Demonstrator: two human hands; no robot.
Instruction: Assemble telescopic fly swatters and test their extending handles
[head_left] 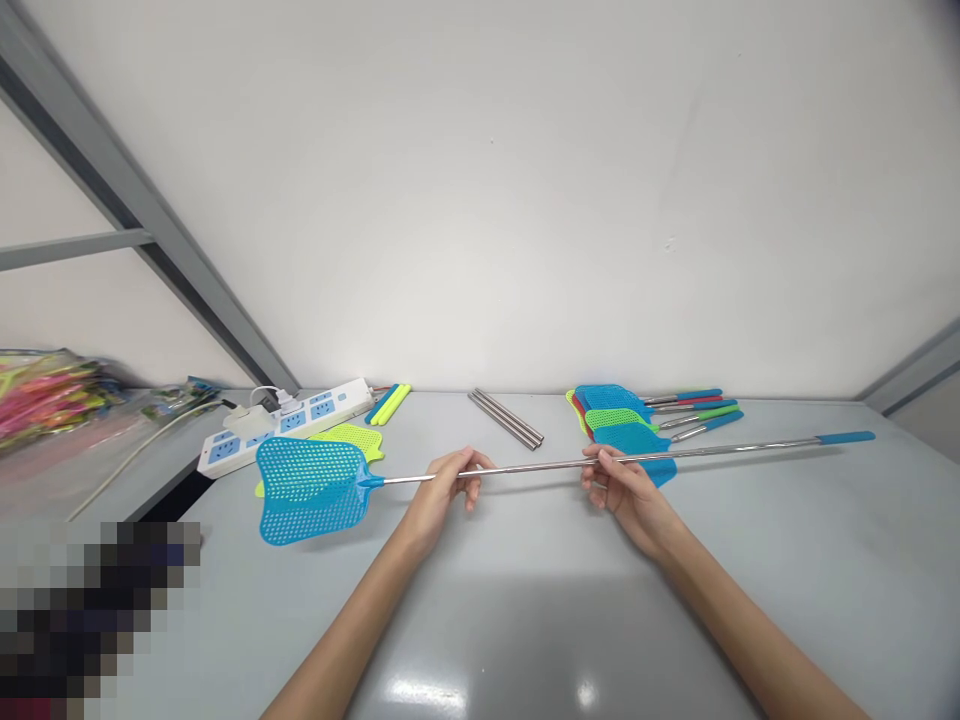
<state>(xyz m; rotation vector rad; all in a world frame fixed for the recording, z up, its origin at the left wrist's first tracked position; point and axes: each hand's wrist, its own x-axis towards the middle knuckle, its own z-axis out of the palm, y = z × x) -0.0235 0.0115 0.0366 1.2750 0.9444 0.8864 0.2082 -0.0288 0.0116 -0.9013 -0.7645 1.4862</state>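
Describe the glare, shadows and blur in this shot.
Head view: bright glare spots on the grey tabletop at the bottom edge; faint, soft shadows below the held blue fly swatter; colourful bagged items at far left smeared by blur; lower left corner masked by pixelation, contents unreadable.
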